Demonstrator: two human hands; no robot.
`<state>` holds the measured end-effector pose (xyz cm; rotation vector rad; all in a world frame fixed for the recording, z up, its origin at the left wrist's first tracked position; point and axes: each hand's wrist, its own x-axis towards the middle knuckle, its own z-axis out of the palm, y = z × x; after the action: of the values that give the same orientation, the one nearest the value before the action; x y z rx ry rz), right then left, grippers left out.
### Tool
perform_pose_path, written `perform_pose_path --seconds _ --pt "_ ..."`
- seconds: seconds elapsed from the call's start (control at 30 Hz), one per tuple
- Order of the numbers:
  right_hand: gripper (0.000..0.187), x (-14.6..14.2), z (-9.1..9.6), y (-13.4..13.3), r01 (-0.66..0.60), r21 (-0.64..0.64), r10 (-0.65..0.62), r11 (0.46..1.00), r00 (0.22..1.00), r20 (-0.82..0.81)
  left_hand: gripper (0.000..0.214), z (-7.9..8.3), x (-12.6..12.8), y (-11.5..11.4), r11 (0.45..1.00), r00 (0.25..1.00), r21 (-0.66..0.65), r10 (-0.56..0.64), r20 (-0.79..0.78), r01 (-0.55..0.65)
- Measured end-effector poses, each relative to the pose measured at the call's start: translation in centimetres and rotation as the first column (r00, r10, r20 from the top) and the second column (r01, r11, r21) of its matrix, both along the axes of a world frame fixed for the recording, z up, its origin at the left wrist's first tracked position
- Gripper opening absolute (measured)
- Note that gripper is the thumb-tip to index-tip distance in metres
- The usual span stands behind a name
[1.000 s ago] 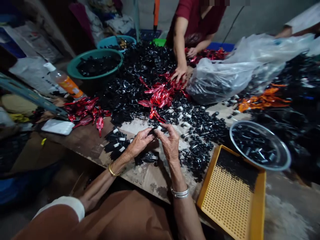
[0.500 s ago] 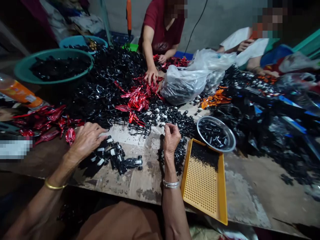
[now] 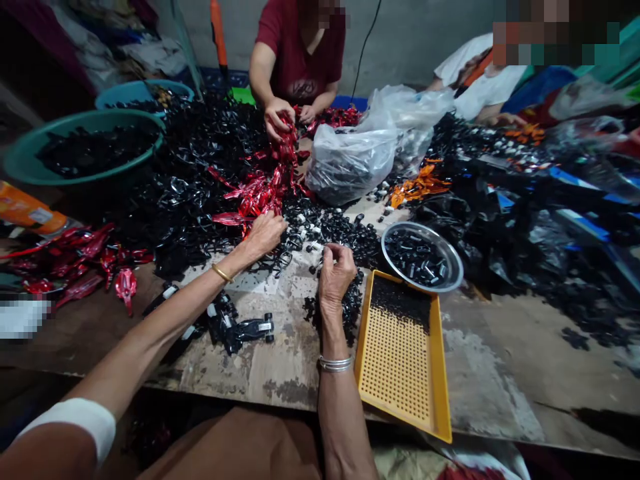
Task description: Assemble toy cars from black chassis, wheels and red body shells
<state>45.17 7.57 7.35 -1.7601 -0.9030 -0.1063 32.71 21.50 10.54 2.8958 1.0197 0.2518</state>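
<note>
Picking at a loose heap of small black plastic parts [image 3: 345,230] with white ends, the person's right hand [image 3: 336,273] sits just left of a yellow perforated tray [image 3: 400,353], over the heap's near edge. Its fingers [image 3: 330,252] are bunched into a tight pinch, though whether a piece is caught between them is too small to tell. The left hand [image 3: 265,235], with a gold bangle [image 3: 221,272] at the wrist, reaches farther from the tray, half curled. Its fingertips come down where the black parts meet a pile of red foil-like strips [image 3: 263,190], and it seems to touch them, but no firm hold shows. This reads as fingertip picking from the heap, and the tangle looks apt to snag, so single pieces would need teasing free. Left of the tray, black toy racing cars [image 3: 245,330] lie on a scarred wooden tabletop [image 3: 280,377] between the forearms. Just beyond the tray stands a steel bowl [image 3: 423,257] of black parts, and farther beyond it a clear plastic bag [image 3: 350,163] bulges. A co-worker's hand [image 3: 277,117] works the red strips at the far side, and a teal basin [image 3: 83,147] sits well left of the tray.
</note>
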Motion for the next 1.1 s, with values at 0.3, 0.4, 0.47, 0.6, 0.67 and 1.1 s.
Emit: perform_pose_path --seconds 0.3,0.4,0.47,0.6,0.67,1.1 --pt "0.013 -0.1 0.6 -0.1 -0.027 0.031 0.028 0.999 0.999 -0.035 0.02 2.9 -1.5 4.1 0.908 0.821 -0.404 0.314 0.477 -0.112" --pt "0.013 0.1 0.7 -0.1 -0.029 0.033 0.03 0.999 0.998 -0.052 0.017 4.3 -2.5 4.7 0.851 0.677 -0.502 0.461 0.573 -0.155" --pt "0.012 0.1 0.7 0.0 -0.041 0.035 0.043 0.999 0.997 -0.059 0.016 5.0 -3.1 4.6 0.772 0.576 -0.618 0.576 0.58 -0.15" --pt "0.012 0.0 0.8 0.1 -0.049 0.047 0.052 0.998 0.996 -0.068 0.014 5.5 -4.2 4.0 0.595 0.438 -0.803 0.731 0.523 -0.033" --pt "0.012 -0.1 0.9 0.1 -0.057 0.062 0.062 0.996 0.995 -0.08 0.014 5.6 -4.5 3.6 0.574 0.421 -0.819 0.746 0.516 -0.014" --pt "0.022 -5.5 1.5 0.8 -0.568 0.321 0.625 0.758 0.494 -0.605 0.029 2.7 -6.6 -6.9 0.44 0.58 -0.862 0.645 0.498 0.251"
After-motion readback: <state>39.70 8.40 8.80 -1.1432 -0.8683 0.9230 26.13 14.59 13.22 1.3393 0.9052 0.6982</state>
